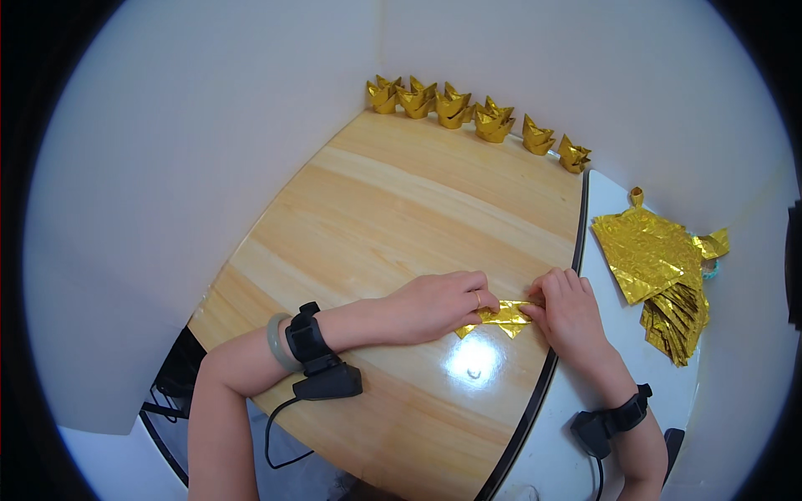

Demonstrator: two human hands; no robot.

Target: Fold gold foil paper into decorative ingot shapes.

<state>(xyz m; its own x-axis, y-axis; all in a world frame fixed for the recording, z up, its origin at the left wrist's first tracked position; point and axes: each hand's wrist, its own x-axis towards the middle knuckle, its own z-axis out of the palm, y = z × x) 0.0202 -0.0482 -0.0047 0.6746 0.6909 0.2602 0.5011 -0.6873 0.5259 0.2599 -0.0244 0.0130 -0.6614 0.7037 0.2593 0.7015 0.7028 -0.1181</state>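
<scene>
- Plainly, the left hand (439, 305) lies flat, fingers closed down on the gold foil strip (501, 317), seemingly pinning it so a crease holds.
- The right hand (568, 313) pinches the strip's right end between curled fingers.
- The strip lies on the wooden surface (401, 209), between both hands.
- Beyond the strip, folded gold ingots (476, 117) line the far edge; to its right, a stack of gold foil sheets (656, 267).
</scene>
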